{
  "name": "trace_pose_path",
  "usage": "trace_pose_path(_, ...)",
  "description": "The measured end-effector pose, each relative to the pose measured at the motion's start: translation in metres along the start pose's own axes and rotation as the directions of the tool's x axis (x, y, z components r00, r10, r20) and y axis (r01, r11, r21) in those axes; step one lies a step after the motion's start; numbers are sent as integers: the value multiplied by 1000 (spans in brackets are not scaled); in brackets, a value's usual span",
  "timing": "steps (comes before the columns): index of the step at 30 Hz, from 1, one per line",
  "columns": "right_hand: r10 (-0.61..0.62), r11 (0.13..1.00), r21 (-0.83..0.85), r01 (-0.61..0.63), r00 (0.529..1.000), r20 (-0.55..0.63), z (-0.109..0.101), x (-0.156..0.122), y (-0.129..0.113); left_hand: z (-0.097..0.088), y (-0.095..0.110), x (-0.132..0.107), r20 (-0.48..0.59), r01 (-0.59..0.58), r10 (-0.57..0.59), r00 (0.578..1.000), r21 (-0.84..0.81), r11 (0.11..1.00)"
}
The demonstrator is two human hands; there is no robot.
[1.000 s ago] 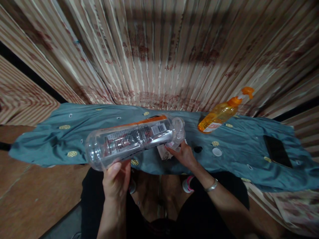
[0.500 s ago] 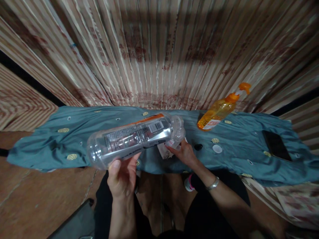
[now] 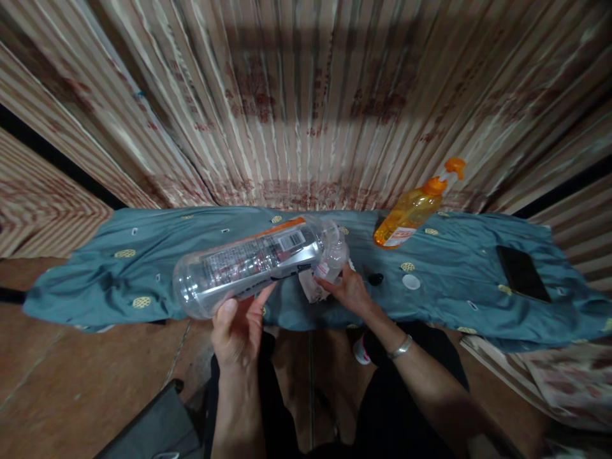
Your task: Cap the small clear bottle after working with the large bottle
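Note:
My left hand [image 3: 239, 325] is closed around the underside of a large clear plastic bottle [image 3: 253, 264] with a silver and orange label. The bottle lies nearly level in the air, its mouth to the right. In my right hand [image 3: 349, 288] is a small clear bottle [image 3: 333, 257], held with its top against or very close to the large bottle's mouth; I cannot tell if they touch. Behind my right fingers, a crumpled white tissue [image 3: 313, 287] lies on the cloth. A small black cap [image 3: 376, 279] and a white round lid [image 3: 410, 282] rest right of that hand.
A pump bottle of orange liquid [image 3: 406, 213] stands toward the back right of the blue-green cloth [image 3: 105, 274]. A dark phone [image 3: 522, 273] lies at the right. Behind hangs a striped curtain [image 3: 287, 127]. A dark grey object [image 3: 153, 427] is at lower left.
The view has shifted slightly. Both hands keep hold of their bottles in nearly the same pose, with the small bottle still at the large one's mouth.

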State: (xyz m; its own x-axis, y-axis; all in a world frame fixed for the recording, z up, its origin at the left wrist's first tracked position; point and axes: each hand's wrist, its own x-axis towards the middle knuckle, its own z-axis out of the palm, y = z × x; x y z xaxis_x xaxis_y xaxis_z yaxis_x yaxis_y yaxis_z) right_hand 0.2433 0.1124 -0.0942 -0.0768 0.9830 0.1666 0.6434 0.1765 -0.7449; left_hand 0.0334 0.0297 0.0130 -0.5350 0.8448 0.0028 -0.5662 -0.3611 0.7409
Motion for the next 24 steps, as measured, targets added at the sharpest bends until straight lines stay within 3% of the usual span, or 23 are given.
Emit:
trace_pose_path(5, 4, 1000, -16, -5, 1000, -20, 1, -2, -2, -4, -2, 5, -43, 62, -63, 997, -20, 998)
trace_pose_path(9, 10, 1000, 6, -10, 1000, -27, 1, -3, -2, -5, -1, 8, -16, 85, -85, 996, -9, 996)
trace_pose_path(15, 48, 999, -14, -49, 998, -36, 3, -3, -1, -4, -1, 12, 11, 77, -77, 997, 29, 997)
trace_pose_path(24, 16, 1000, 14, -15, 998, -68, 2, -4, -4, -5, -5, 25, 9, 67, -67, 998, 22, 998)
